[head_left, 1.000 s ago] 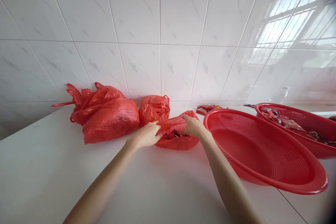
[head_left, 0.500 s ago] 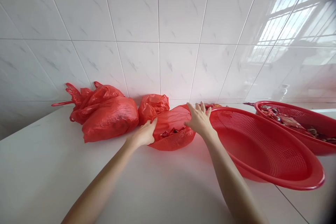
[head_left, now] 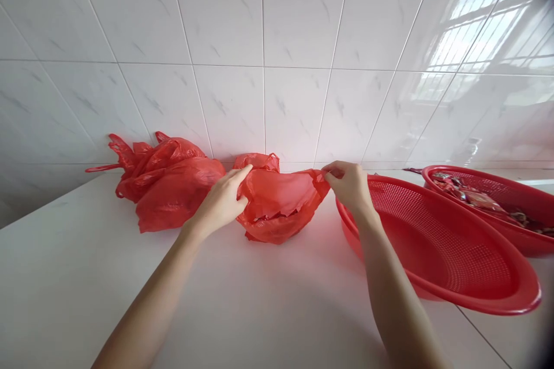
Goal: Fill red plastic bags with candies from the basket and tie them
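A red plastic bag (head_left: 281, 193) sits on the white counter with its mouth spread toward me; small dark red pieces show in the opening. Pinched between the fingertips of my right hand (head_left: 351, 185) is the bag's upper right edge, pulled out to the side. My left hand (head_left: 220, 200) is at the bag's left side, thumb and forefinger apart, close to or touching the plastic. Behind it stands a smaller crumpled red bag (head_left: 257, 160), partly covered.
Full red plastic bags (head_left: 173, 190) lie on the left against the tiled wall (head_left: 229, 92). To the right stands a large red perforated basket (head_left: 433, 236). Beyond it, a second red basket (head_left: 511, 187) holds wrapped packets.
My right hand has closed on the bag's edge and drawn it up to the right. The left hand has moved slightly up and left, and the bag's mouth is stretched wider.
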